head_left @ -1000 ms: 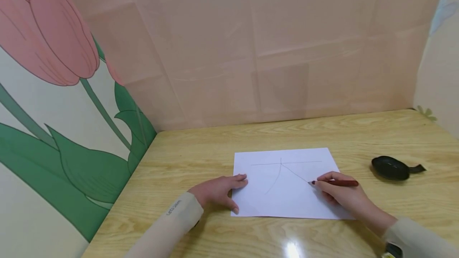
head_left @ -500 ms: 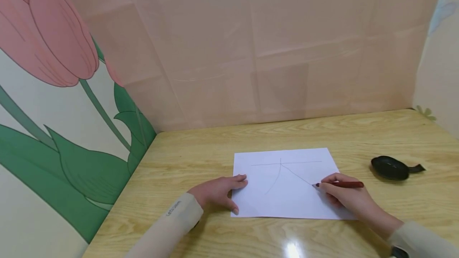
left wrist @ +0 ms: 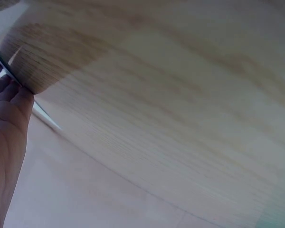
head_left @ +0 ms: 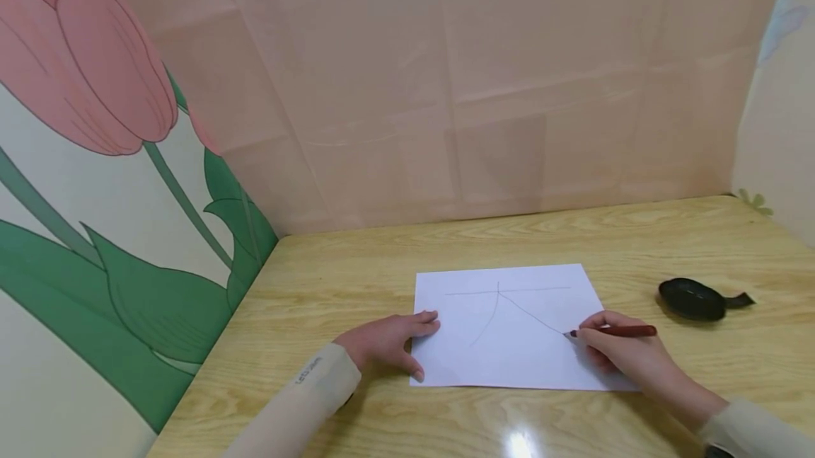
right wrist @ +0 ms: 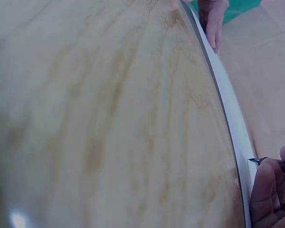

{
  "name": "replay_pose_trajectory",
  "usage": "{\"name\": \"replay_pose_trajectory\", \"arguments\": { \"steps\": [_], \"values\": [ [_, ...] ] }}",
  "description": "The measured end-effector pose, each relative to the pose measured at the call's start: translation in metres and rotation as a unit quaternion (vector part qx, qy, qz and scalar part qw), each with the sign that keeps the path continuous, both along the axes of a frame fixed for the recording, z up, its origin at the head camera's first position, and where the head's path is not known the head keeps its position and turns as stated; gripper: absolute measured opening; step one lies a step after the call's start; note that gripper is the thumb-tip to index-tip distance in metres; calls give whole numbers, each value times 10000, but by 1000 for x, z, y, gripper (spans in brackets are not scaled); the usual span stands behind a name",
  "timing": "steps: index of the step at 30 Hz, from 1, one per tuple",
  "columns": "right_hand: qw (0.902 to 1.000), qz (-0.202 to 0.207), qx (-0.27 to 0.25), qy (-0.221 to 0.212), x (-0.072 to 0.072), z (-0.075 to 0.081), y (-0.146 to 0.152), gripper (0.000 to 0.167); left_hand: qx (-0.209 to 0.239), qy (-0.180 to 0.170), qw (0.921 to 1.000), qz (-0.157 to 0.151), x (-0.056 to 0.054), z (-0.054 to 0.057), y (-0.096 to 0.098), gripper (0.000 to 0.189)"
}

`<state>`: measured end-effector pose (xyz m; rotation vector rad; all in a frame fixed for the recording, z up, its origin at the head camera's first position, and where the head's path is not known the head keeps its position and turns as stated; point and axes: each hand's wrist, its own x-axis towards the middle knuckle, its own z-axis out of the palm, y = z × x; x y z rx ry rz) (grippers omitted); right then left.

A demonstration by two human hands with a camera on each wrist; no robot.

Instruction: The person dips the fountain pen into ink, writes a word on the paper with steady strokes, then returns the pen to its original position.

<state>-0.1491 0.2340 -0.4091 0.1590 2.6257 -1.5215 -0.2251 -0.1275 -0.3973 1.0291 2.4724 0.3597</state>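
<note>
A white sheet of paper (head_left: 509, 359) lies on the wooden table. Thin dark lines on it form a horizontal stroke crossed by a short upright one, with a curved stroke down to the left and a straighter one down to the right. My right hand (head_left: 627, 348) pinches a dark red pen (head_left: 627, 330), its tip at the lower end of the right-hand stroke. In the right wrist view the pen tip (right wrist: 254, 160) meets the sheet. My left hand (head_left: 387, 341) rests on the paper's left edge, thumb and fingers spread apart.
A small black frying pan (head_left: 692, 299) stands to the right of the paper, its handle pointing right. The wooden table (head_left: 344, 267) runs back to a pinkish cloth backdrop (head_left: 496, 90). A wall with painted tulips (head_left: 114, 61) borders the left side.
My right hand and the pen have moved down and to the right across the paper. The right-hand slanting line has grown longer behind the tip. The left hand stays where it was.
</note>
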Motion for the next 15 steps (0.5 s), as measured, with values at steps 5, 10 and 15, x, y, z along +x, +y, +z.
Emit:
{"name": "replay_pose_trajectory", "arguments": {
  "steps": [5, 10, 15],
  "values": [
    [10000, -12, 36, 74, 0, -1, 2, 23, -23, 10, 10000, 20, 0, -1, 0, 88],
    [10000, 27, 40, -16, 1, -1, 4, 22, -13, 13, 10000, 0, 0, -1, 1, 88],
    [10000, 23, 88, 11, 1, 0, 4, 19, -54, 46, 10000, -10, 0, 0, 1, 88]
  ]
}}
